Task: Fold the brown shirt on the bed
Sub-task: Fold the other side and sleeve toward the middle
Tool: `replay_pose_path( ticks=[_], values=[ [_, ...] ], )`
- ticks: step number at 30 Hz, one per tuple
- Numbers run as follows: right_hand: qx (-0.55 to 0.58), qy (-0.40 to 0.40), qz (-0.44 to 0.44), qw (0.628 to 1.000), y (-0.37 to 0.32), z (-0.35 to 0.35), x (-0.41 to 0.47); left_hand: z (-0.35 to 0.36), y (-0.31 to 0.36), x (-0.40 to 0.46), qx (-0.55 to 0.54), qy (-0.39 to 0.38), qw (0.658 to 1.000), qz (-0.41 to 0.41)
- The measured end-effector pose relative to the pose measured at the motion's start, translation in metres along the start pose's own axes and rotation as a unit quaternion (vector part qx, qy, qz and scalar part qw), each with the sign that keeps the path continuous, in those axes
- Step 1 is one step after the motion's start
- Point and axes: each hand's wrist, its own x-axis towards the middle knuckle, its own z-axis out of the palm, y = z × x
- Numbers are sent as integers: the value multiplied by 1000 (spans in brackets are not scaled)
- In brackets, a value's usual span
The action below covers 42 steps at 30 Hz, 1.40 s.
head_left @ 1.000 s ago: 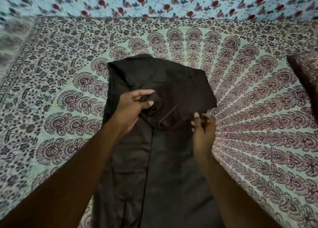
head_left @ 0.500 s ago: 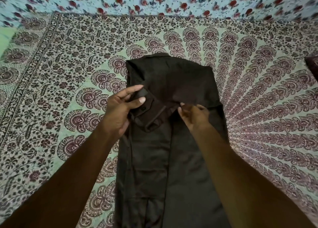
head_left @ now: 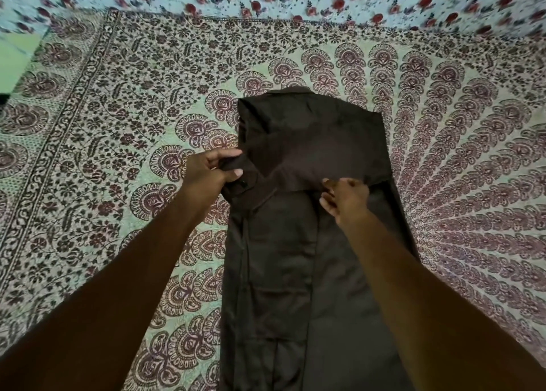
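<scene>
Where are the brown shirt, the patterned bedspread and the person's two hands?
brown shirt (head_left: 283,272): head view, flat lower body.
patterned bedspread (head_left: 133,110): head view, bare stretch left of shirt.
left hand (head_left: 206,173): head view, back of hand.
right hand (head_left: 347,198): head view, back of hand.

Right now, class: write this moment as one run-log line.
stage: sleeve fold | left hand: pinches cuff end | right hand: pinches folded edge | brown shirt: lengthwise on bedsheet

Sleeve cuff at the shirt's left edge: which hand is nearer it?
Left. The left hand pinches the cuff; the right hand grips the shirt at the sleeve's lower edge, further right.
</scene>
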Motion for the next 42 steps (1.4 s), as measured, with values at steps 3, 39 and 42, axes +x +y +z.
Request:
replay_pose_path(
  ticks=[3,39,42],
  values=[
    [-36,6,-21,999,3,4,6,-14,-5,20,110,53,992,19],
    [-334,78,-219,914,25,30,15,-60,-30,75,570,122,811,-51],
    [-347,76,-221,908,27,25,13,-57,-30,71,596,144,787,-70]
  ],
)
